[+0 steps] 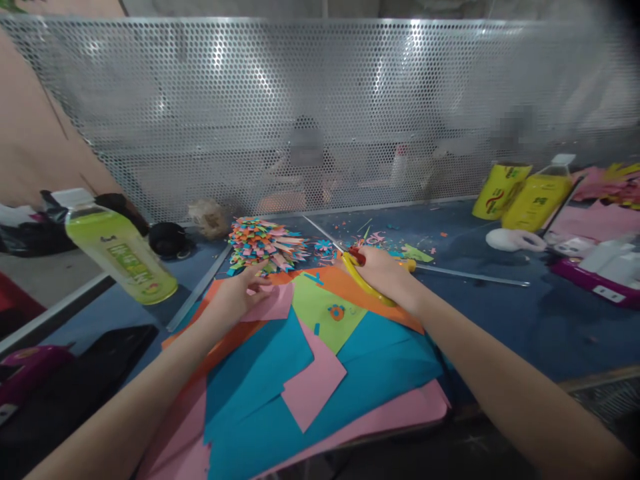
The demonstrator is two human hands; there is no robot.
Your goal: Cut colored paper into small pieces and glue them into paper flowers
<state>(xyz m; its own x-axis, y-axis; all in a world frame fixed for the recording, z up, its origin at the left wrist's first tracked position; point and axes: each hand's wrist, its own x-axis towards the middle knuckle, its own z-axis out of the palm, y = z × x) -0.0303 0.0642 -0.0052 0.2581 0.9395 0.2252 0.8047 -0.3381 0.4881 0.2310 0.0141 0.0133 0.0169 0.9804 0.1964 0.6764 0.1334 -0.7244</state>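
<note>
My right hand [383, 270] is closed round the handles of the scissors [356, 267], whose blades point up and left. My left hand [245, 290], fingers apart, rests over a pink paper piece [275, 303]; nothing shows in its grasp. Beneath both hands lie overlapping sheets: orange paper [340, 283], green paper [320, 310] and blue paper [260, 367]. A small orange and blue flower [337, 312] sits on the green sheet. Just beyond my left hand stands a heap of many-coloured paper strips [265, 243].
A green drink bottle [123, 247] stands at the left, near a metal ruler [200, 287]. Paper scraps [375, 237] lie beyond the scissors. Yellow bottle [537, 193] and purple tray [595, 283] are at the right. A perforated metal screen [325, 87] spans the back; a person [306, 160] shows behind it.
</note>
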